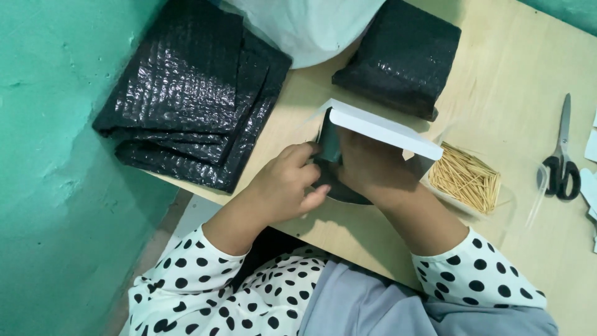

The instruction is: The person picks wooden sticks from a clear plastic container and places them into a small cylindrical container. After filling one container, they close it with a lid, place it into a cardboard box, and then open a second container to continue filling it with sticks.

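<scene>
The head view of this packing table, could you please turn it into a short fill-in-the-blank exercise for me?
1. Both hands, left hand and right hand, hold a white box with a ____ sheet at its open end.
2. The scissors have ____ handles.
3. The thin wooden sticks lie in a clear ____.
4. The stack of black bubble wrap lies beside a ____ wall.

Missing words: black; black; container; green

A pale wooden desk (497,74) carries two stacks of black bubble-wrap bags, one (193,93) left of the fingers, one (401,53) beyond them. Right of the fingers lie loose toothpicks (465,177), and farther right black-handled scissors (563,155).
</scene>
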